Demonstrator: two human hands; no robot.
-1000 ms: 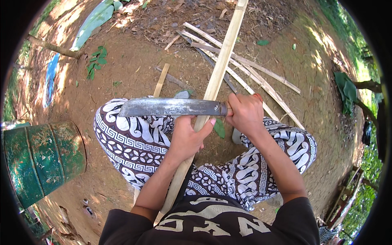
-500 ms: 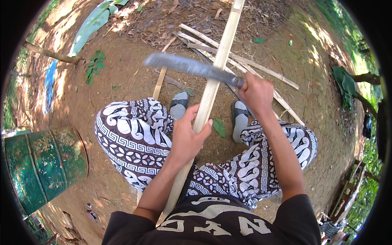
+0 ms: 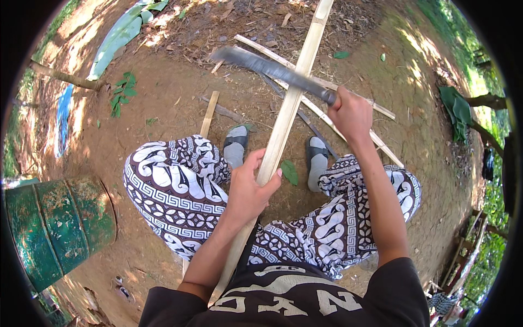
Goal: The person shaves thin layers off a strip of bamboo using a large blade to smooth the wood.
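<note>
A long pale bamboo strip [image 3: 279, 135] slants from beside my left hip up past the top of the view. My left hand [image 3: 251, 182] grips it at its middle, thumb on one side and fingers on the other. In my right hand [image 3: 351, 115] is the handle of a machete [image 3: 272, 68], held farther up the strip. Its dark curved blade points left and crosses over the strip, slightly smeared by motion. Whether the edge touches the bamboo I cannot tell. Beneath, on the soil, several split bamboo strips [image 3: 370, 136] lie crossed.
My sandalled feet [image 3: 236, 146] stand on bare brown earth either side of the strip. A rusty green drum [image 3: 65, 223] lies at the left. A short bamboo piece [image 3: 210, 114] is by my left foot. Banana leaf [image 3: 117, 41] and a leafy sprig [image 3: 123, 94] lie at far left.
The machete has moved up and to the right, farther along the strip, with my right hand. My left hand keeps its grip in nearly the same place.
</note>
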